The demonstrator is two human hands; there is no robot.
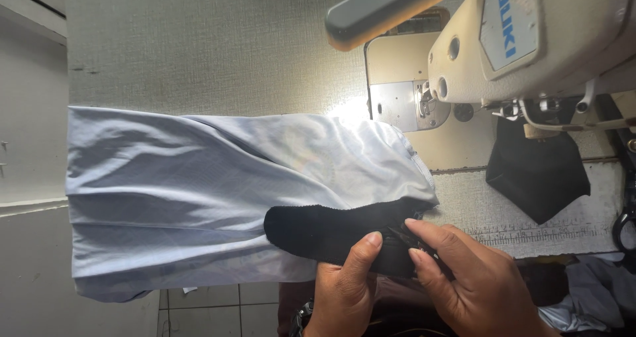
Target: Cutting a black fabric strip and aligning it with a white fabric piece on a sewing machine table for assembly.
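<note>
We pinch the black fabric strip with our left hand and right hand, both grips clenched on it, atop the pale blue cloth on the desk; best keep edges aligned near the sewing machine

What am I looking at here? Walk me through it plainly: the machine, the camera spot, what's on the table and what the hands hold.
The one picture comes from a camera worn on the person's head, looking down at their work. The cream machine at the top right is an industrial sewing machine on a pale table. A light blue cloth lies spread across the table. On it rests a black fabric strip. The left hand and right hand both pinch the strip's near end with their fingers. A second black fabric piece sits under the machine.
</note>
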